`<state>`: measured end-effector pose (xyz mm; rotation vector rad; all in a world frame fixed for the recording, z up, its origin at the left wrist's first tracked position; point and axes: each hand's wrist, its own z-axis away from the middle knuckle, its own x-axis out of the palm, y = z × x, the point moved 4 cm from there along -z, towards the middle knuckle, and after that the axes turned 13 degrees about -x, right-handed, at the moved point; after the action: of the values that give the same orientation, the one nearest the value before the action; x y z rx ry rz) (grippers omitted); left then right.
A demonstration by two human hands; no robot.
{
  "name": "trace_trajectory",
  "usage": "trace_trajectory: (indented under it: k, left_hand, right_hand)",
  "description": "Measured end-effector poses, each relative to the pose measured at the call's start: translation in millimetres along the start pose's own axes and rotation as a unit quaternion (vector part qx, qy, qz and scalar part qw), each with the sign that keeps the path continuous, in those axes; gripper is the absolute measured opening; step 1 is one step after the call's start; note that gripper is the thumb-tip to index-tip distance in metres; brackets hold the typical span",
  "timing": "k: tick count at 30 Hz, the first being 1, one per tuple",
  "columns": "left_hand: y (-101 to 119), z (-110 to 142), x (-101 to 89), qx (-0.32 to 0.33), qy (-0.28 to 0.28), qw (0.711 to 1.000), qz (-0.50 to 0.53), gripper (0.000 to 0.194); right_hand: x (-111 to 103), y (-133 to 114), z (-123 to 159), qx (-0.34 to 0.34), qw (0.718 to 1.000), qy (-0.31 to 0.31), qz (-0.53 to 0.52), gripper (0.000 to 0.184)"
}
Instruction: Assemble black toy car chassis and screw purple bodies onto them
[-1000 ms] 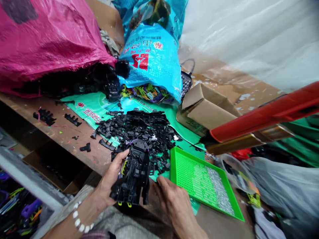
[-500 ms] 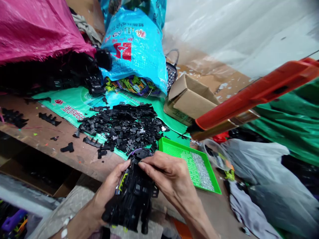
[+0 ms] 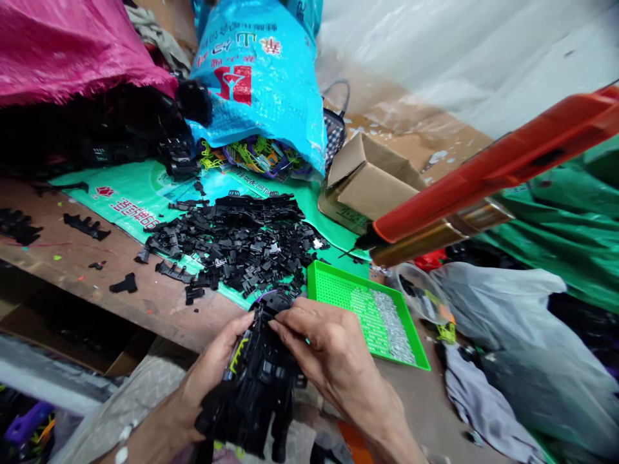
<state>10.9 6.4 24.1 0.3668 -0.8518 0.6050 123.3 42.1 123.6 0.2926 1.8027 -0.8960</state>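
A black plastic toy-like assembly with yellow-green and purple trim is held just in front of the table edge. My left hand grips it along its left side, the thumb near its upper end. On its upper right, my right hand has thumb and forefinger pinched together against the surface. Whatever small piece may be between those fingertips is hidden. Beyond the hands lies a heap of small black plastic parts. Close by on the right, a green tray holds many small silvery metal pieces.
A red power screwdriver hangs at the right above the table. Behind are a cardboard box, a blue sack and a pink sack. A clear plastic tub and a grey cloth lie right of the tray.
The view has shifted slightly, so the background sits a little higher and further left. Both hands keep their hold on the black assembly, the right fingertips still pinched at its upper part.
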Motion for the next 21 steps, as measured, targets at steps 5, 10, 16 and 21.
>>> trace_trajectory:
  k: [5, 10, 16, 21]
  left_hand:
    - [1, -8, -7.0, 0.013, -0.007, 0.999, -0.040, 0.020]
    - [-1, -11, -7.8, -0.007, -0.012, 0.999, -0.033, 0.016]
    - [-6, -8, -2.8, -0.056, -0.022, 0.998, -0.014, 0.028]
    - [-8, -6, -2.5, -0.091, -0.041, 0.995, -0.001, 0.040]
  right_hand:
    - [1, 2, 0, -0.005, 1.000, 0.011, 0.017, 0.029]
    - [1, 3, 1, 0.015, 0.999, 0.033, 0.008, 0.032]
    - [5, -4, 3, 0.030, 0.997, -0.052, 0.058, 0.027]
    - [6, -8, -3, -0.017, 0.992, -0.067, 0.105, 0.028]
